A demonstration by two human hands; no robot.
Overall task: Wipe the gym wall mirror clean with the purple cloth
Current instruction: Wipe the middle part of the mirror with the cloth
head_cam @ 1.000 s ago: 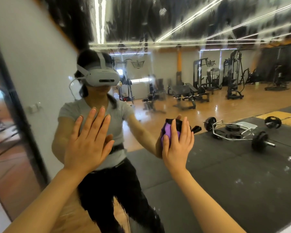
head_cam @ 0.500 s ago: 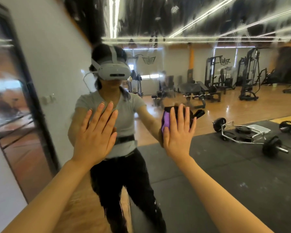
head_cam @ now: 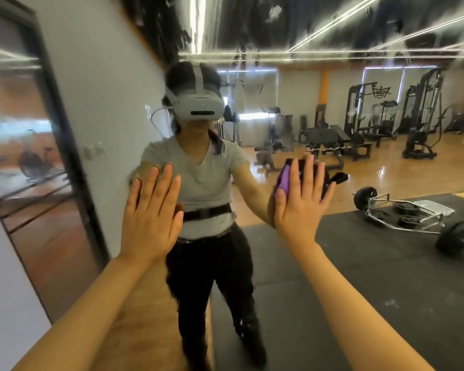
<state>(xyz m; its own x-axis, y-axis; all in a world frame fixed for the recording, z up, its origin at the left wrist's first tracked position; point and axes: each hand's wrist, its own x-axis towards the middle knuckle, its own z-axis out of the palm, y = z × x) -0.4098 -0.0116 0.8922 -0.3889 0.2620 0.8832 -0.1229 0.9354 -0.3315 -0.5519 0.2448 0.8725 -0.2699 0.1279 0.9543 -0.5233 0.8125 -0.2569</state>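
Purple cloth (head_cam: 284, 180) looks soft, light; right hand (head_cam: 300, 207) presses it flat-fingered on mirror (head_cam: 359, 277); left hand (head_cam: 152, 212) rests open.

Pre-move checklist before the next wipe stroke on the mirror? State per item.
1. Cloth under the right hand: ok, purple edge shows past the straight fingers.
2. Cloth pressed flat to the mirror: ok, the hand meets its reflection.
3. Left hand braced on the glass: ok, open, fingers straight, holds nothing.
4. Cloth fully spread: cannot tell, the hand hides most of it.
5. Glass clean above: not ok, streaks and smears across the upper part.
6. Glass wiped at hand height: cannot tell, the reflection reads clear but blur hides fine marks.
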